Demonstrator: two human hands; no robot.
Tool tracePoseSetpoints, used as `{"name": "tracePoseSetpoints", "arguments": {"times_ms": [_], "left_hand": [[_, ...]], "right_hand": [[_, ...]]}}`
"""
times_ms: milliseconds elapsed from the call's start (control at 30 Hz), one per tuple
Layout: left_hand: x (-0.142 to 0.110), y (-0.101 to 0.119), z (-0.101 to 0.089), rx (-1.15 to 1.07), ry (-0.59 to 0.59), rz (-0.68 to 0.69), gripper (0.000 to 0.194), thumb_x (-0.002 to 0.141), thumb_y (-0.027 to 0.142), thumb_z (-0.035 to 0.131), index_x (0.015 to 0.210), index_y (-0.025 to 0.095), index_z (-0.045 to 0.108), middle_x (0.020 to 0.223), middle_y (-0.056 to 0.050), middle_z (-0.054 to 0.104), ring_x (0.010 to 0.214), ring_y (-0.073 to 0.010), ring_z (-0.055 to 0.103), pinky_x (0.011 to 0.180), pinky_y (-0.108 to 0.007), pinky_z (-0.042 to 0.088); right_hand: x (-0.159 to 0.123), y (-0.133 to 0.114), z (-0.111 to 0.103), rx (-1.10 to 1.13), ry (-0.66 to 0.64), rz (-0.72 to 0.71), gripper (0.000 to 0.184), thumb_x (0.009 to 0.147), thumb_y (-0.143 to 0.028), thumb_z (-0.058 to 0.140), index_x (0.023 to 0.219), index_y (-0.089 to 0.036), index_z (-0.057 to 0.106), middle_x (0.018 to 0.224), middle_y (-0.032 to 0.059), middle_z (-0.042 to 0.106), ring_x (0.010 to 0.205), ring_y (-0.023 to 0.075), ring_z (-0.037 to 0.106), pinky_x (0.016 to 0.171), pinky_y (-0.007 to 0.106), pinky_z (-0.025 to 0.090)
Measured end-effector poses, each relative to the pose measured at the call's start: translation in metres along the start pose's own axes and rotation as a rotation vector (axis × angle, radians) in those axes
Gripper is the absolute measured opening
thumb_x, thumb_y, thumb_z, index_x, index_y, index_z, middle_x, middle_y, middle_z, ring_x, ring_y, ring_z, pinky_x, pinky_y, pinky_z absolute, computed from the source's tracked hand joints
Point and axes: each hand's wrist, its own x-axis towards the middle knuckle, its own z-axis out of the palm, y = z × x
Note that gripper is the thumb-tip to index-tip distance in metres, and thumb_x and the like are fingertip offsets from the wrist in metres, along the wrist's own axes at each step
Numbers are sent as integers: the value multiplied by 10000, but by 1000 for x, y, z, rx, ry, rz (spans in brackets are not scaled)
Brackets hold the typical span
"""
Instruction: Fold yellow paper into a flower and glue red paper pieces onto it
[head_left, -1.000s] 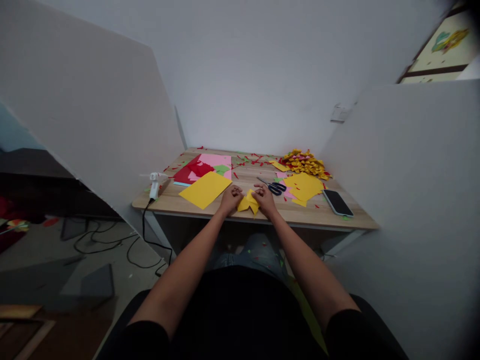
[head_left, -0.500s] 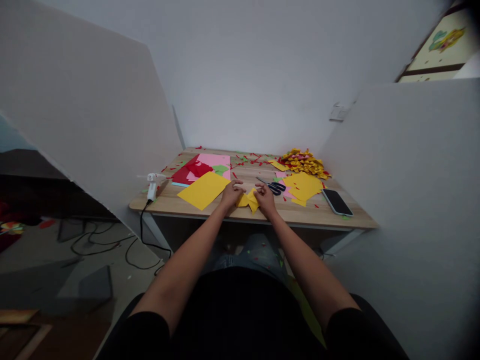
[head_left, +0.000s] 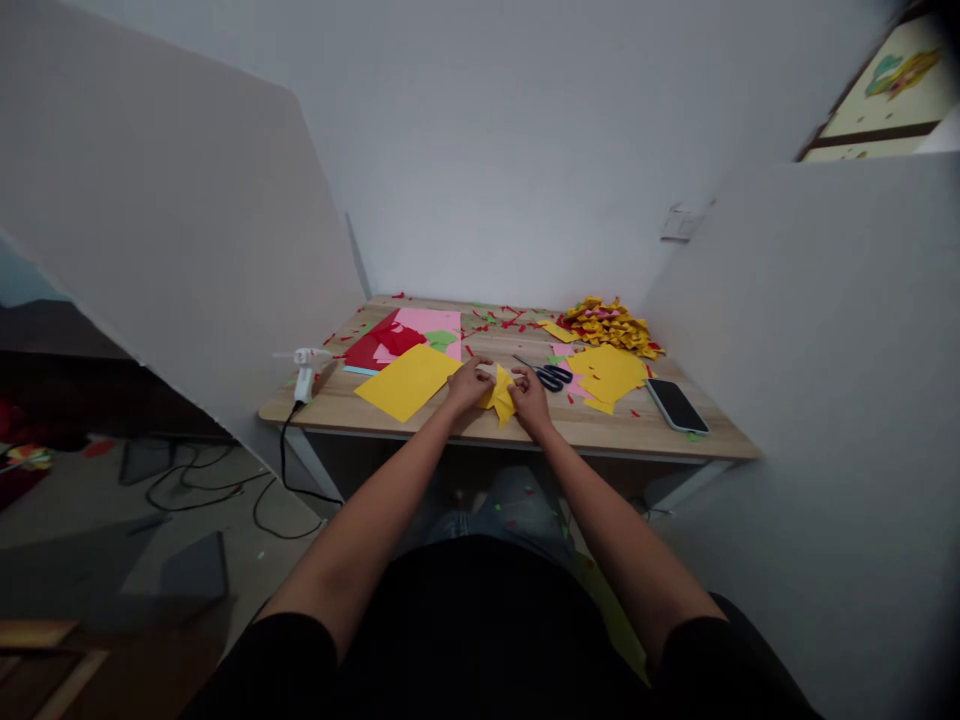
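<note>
Between my hands, at the front of the wooden table (head_left: 510, 432), is a small folded piece of yellow paper (head_left: 501, 394) with pointed corners. My left hand (head_left: 469, 384) pinches its left side, and my right hand (head_left: 529, 398) pinches its right side. Fingers cover both outer edges of the folds. Left of my left hand lies a flat yellow sheet (head_left: 409, 382). Scissors with dark handles (head_left: 553, 377) rest just beyond my right hand, and several yellow paper pieces (head_left: 611, 373) are spread further right.
A heap of folded yellow paper pieces (head_left: 611, 325) sits at the back right. A phone (head_left: 676, 406) lies near the right edge. Red paper (head_left: 367, 343) and a pink sheet (head_left: 431, 319) are at the back left. A white glue gun (head_left: 304, 378) with a black cord stands at the left edge.
My left hand has shifted slightly right, closer to my right hand. The folded yellow paper has turned and looks narrower, with one point now up. My right hand stays about where it was.
</note>
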Motion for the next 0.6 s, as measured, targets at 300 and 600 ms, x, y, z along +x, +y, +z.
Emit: {"name": "tracePoseSetpoints", "arguments": {"times_ms": [300, 600], "left_hand": [[44, -5, -11, 198, -125, 22, 136, 674, 192, 713, 759, 227, 613, 708, 13, 706, 744, -213, 674, 826, -334, 442], [120, -11, -21, 332, -310, 142, 179, 655, 172, 718, 728, 219, 562, 706, 21, 695, 727, -197, 652, 960, -385, 420]], "right_hand": [[36, 7, 0, -27, -158, 30, 492, 710, -270, 619, 1195, -230, 550, 706, -52, 570, 598, 152, 524, 575, 272, 439], [98, 18, 14, -51, -336, -30, 405, 702, -192, 633, 1099, -250, 684, 884, -15, 681, 754, 156, 588, 699, 277, 473]]}}
